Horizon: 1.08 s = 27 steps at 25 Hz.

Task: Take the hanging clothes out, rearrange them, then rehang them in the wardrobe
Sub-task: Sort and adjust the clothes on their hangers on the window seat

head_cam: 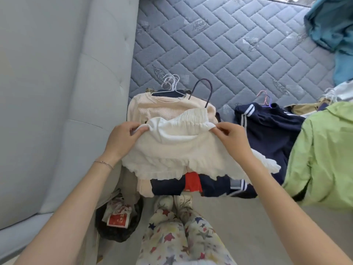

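A white frilled skirt (177, 150) with an elastic waistband hangs spread between my hands over the edge of the bed. My left hand (122, 139) pinches the waistband's left end, and my right hand (232, 139) pinches its right end. A dark hanger (205, 88) rises from behind the waistband. Under the skirt lies a peach sweater (162, 108) on white wire hangers (172, 83). A navy garment with white stripes (267, 127) on a pink and purple hanger (264, 98) lies to the right.
The grey quilted mattress (219, 44) stretches ahead. A padded grey headboard (57, 92) fills the left. A light green jacket (322, 155) lies at right, teal cloth (334, 25) at top right. A dark waste bin (118, 220) stands on the floor by my feet.
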### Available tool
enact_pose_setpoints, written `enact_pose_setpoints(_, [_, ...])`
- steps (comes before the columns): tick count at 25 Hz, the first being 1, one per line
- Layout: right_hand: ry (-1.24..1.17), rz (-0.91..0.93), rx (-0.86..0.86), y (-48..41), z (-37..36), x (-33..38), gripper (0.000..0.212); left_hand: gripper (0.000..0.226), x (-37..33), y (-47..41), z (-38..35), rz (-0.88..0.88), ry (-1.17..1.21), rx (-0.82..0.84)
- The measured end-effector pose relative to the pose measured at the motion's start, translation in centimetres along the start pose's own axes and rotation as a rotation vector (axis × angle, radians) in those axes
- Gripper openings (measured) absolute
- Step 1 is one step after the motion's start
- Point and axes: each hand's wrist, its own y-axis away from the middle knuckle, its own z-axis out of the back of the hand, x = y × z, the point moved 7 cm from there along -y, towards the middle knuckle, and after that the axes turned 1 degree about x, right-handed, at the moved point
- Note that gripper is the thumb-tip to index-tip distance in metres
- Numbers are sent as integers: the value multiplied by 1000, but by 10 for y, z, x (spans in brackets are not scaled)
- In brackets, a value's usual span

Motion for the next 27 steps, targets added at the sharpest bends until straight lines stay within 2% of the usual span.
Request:
enact_pose_setpoints(7, [-68,-90,-170,100,65,7,18,48,-81,64,-1,-114,-22,13])
enact_pose_setpoints(10, [-132,-140,-245,133,95,-16,25,49,-117,82,-27,-169,-81,1])
enact_pose_setpoints(12, [-170,-170,-276,151,117,-38,30,38,-146,92,-50,-235,-102,19])
enact_pose_setpoints(14, [-193,-191,-281,162,135,-61,24,31,-172,97,-72,-277,-115,65])
enact_pose_setpoints(16, [-208,-219,-281,171,164,-95,19,34,-203,98,-109,-299,-122,107])
enact_pose_setpoints(22, [-213,-228,-203,163,255,-206,23,43,-277,94,-237,-185,-193,25])
enact_pose_setpoints(27, [-199,-202,-145,143,327,-274,29,35,-326,87,-322,-46,-115,-18])
